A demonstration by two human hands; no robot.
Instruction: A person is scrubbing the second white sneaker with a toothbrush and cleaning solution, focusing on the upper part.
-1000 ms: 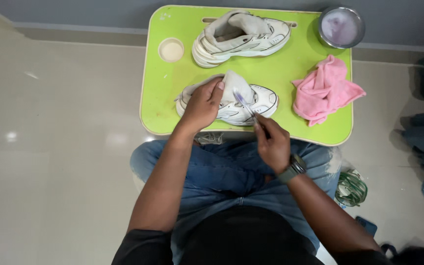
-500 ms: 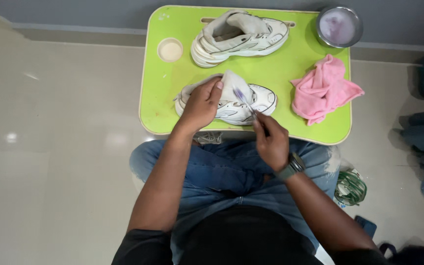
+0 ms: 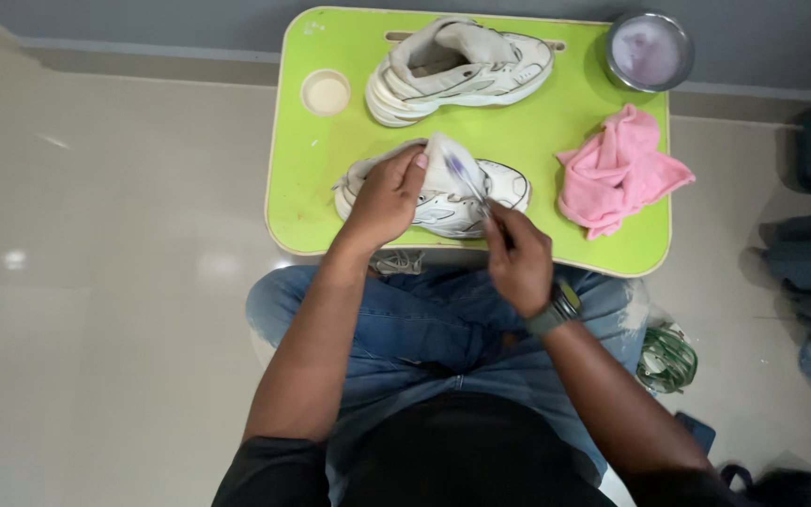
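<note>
At tray (image 3: 312, 188) near edge: left hand (image 3: 385, 195) clamps sneaker (image 3: 443, 192); right hand (image 3: 518, 258) grips toothbrush (image 3: 466, 178).

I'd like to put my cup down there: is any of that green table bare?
Yes. The green table is bare at its left edge, below the small round dish, and between the far sneaker and pink cloth. The near middle is crowded: both hands work on the near sneaker.
</note>
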